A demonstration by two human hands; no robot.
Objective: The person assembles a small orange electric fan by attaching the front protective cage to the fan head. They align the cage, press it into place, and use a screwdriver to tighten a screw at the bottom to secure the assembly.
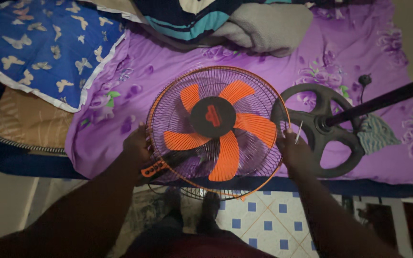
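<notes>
I am standing at the edge of a bed and holding a fan head (216,131) face-up over the purple floral bedsheet (168,62). My left hand (137,145) is gripping the left rim of the wire guard, fingers curled shut on the thin wires. My right hand (293,150) is clamping the right rim the same way, with a slim pale stick-like item (299,132) poking up beside its fingers; I cannot tell what that is.

The guard is a round cage of fine radial wires with an orange outer ring. Behind it, five glossy orange plastic blades (259,126) are fanning out from a round black hub cap (212,117) that carries a small orange mark at its centre. The fan face is pointing up at me, so its axis is running roughly vertical, and the near rim is overhanging the bed edge.

Just right of the guard, a black spoked round base (328,143) is lying on the sheet, its dark pole (388,98) slanting up to the right. A blue butterfly-print cloth (39,43) is lying at far left.
</notes>
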